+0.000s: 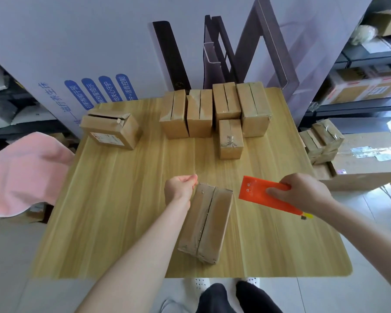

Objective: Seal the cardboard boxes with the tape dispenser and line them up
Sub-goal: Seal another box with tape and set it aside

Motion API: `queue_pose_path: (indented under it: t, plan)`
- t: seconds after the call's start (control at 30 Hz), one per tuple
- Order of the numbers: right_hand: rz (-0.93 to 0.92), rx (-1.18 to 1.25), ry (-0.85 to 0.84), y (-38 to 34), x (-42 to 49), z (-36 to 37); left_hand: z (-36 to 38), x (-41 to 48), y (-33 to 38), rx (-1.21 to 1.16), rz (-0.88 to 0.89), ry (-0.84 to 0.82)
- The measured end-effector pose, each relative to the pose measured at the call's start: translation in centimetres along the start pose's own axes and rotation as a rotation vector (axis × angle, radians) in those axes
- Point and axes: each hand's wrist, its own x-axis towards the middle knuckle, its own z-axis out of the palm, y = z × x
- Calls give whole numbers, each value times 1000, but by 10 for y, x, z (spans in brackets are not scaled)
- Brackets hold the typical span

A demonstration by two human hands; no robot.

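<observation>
Near box sits front-centre on the table. Its long axis runs away from the camera, slightly skewed, with the top seam up and the flaps down. Left hand is at the box's far-left corner, fingers curled into a tight pinch against the thumb. Can't tell if anything is between them or if the hand touches the box. Right hand grips the orange tape dispenser, fingers wrapped over its upper edge and thumb pressed on the flat face. The dispenser is held just right of the box's far end, apart from it. Back row: four boxes side by side at the table's far edge, packed close together, seams up. Small box stands just in front of the row, right of centre, with crumpled tape on its near face. Labelled box is far left, well apart from the row, with a torn, lifted top flap. Off the table, a pink cloth is at the left. On the right, a stack of small boxes rests on a large carton. Behind the table is a white board with blue print, with dark frames leaning against it. Shelves with more cartons stand at the right.
</observation>
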Motion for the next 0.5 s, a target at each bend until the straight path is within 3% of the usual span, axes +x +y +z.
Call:
queue_pose_path:
  t: [0.5]
  plan:
    - [18, -207, -41, -15, 25, 20, 17, 14, -35, 56, -48, 73]
